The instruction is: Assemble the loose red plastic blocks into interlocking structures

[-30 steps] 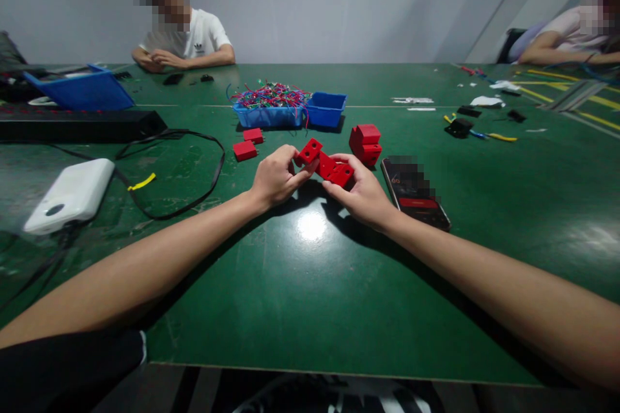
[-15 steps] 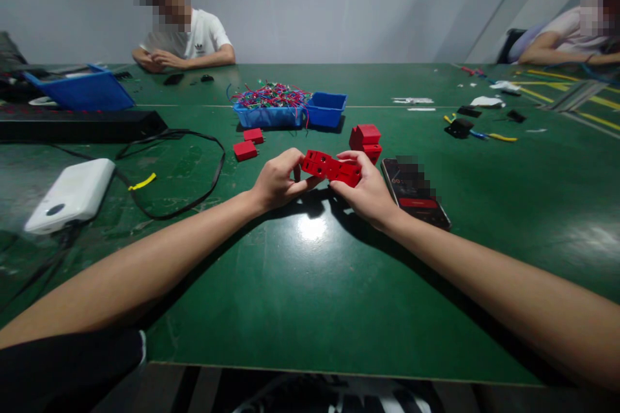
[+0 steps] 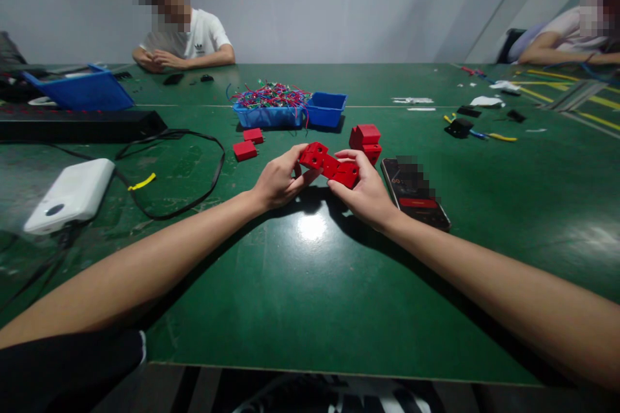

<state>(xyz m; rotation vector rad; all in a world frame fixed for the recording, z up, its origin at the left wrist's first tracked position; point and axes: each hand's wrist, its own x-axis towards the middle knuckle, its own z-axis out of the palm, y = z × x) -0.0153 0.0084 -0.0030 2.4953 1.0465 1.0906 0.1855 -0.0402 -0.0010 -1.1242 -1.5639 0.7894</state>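
My left hand (image 3: 278,181) pinches a red plastic block (image 3: 313,155) with holes in its face. My right hand (image 3: 367,192) grips a second red block (image 3: 345,173) that touches the first, the two held together just above the green table (image 3: 310,284). Behind my right hand stands a small stack of red blocks (image 3: 366,141). Two more red blocks (image 3: 248,144) lie to the left, beyond my left hand.
A phone (image 3: 415,192) lies right of my right hand. Two blue bins (image 3: 290,111) stand behind, one filled with coloured wires. A white device (image 3: 71,195) with a black cable (image 3: 184,168) sits at left. One person sits across the table, another at far right.
The two red blocks were angled apart, then lined up flat, and now the left one is tilted upward again. My hands stayed in about the same place.
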